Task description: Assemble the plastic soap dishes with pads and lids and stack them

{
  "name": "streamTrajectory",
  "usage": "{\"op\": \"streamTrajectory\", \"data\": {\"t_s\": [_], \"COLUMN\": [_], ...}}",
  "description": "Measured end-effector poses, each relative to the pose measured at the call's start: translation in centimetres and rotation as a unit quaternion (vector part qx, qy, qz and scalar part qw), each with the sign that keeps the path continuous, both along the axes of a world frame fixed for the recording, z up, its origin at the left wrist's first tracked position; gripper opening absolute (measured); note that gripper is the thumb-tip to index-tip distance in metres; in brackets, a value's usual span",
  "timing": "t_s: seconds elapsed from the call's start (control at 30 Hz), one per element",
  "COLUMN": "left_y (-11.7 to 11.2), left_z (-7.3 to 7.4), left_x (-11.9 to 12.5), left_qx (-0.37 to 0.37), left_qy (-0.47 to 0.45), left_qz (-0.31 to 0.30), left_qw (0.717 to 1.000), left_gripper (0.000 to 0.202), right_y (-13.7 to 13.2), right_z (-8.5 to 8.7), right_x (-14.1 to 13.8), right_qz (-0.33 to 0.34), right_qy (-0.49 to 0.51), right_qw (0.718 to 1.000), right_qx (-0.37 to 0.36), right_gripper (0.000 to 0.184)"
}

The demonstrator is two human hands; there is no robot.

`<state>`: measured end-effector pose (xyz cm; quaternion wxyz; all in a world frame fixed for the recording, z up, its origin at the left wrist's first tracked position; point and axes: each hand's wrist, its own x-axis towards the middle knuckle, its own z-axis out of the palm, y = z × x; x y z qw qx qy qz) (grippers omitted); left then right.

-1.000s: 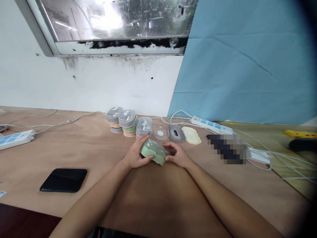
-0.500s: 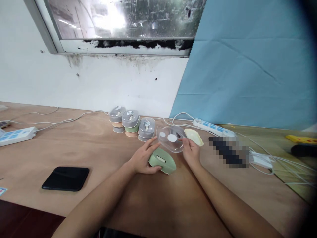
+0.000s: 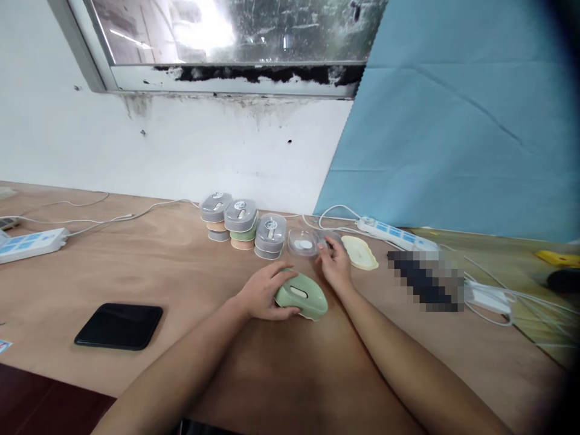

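Observation:
My left hand is wrapped round a rounded green box with an oval slot in its top, the box tilted above the table. A clear plastic lid with a white round patch lies on the table beyond it. My right hand has its thumb and forefinger apart at a greyish clear piece, partly hidden by the fingers; whether they touch it is unclear. A cream-coloured shallow tray lies just right of that hand.
Several lidded boxes in grey, green and peach stand stacked near the wall. A black phone lies at the left. Power strips with white cables run along the back and right. A blurred-out dark object lies at the right.
My right hand has let go of the clear lid, which now lies on the table by the stacked boxes. The hand has shifted slightly left. My left hand still holds the green box.

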<state>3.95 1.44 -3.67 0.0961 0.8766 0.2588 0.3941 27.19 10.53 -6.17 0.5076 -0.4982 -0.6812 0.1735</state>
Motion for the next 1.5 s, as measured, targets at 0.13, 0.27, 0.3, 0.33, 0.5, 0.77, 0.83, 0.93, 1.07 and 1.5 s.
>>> {"op": "streamTrajectory", "data": {"t_s": [0.13, 0.27, 0.3, 0.33, 0.5, 0.77, 0.83, 0.93, 1.07, 1.5], "left_y": [0.0, -0.1, -0.2, -0.3, -0.5, -0.6, -0.6, -0.6, -0.5, -0.5], "left_z": [0.0, 0.1, 0.1, 0.1, 0.1, 0.3, 0.3, 0.1, -0.1, 0.1], "left_x": [0.0, 0.2, 0.2, 0.2, 0.2, 0.5, 0.5, 0.5, 0.5, 0.4], "left_qx": [-0.003, 0.0, 0.001, 0.002, 0.012, 0.019, 0.025, 0.028, 0.021, 0.006], "left_qy": [0.003, 0.004, 0.004, 0.005, 0.02, 0.023, 0.024, 0.023, 0.021, 0.028], "left_qz": [-0.001, -0.002, -0.001, 0.0, 0.013, 0.015, 0.014, 0.01, 0.01, 0.016], "left_qw": [1.0, 1.0, 1.0, 1.0, 1.0, 0.999, 0.999, 0.999, 0.999, 0.999], "left_gripper": [0.073, 0.072, 0.072, 0.071, 0.071, 0.07, 0.069, 0.069, 0.069, 0.067], "right_y": [-1.1, -1.9, -1.9, -1.9, -1.3, -0.2, -0.2, -0.3, 0.0, 1.0], "right_z": [-0.1, 0.6, 0.8, 0.9, 0.7, 0.1, 0.1, 0.2, 0.2, -0.4], "right_x": [0.6, 0.1, -0.1, -0.3, -0.4, -0.7, -0.9, -1.1, -1.3, -3.0], "right_qz": [-0.039, -0.031, -0.031, -0.032, -0.022, 0.037, 0.034, 0.02, 0.02, -0.001], "right_qy": [-0.065, -0.127, -0.135, -0.137, -0.15, -0.18, -0.191, -0.198, -0.192, -0.301], "right_qw": [0.997, 0.99, 0.989, 0.988, 0.986, 0.981, 0.978, 0.977, 0.977, 0.951], "right_qx": [0.006, 0.055, 0.061, 0.062, 0.069, 0.067, 0.074, 0.083, 0.09, 0.072], "right_gripper": [0.041, 0.034, 0.033, 0.034, 0.038, 0.026, 0.026, 0.028, 0.029, 0.025]}}
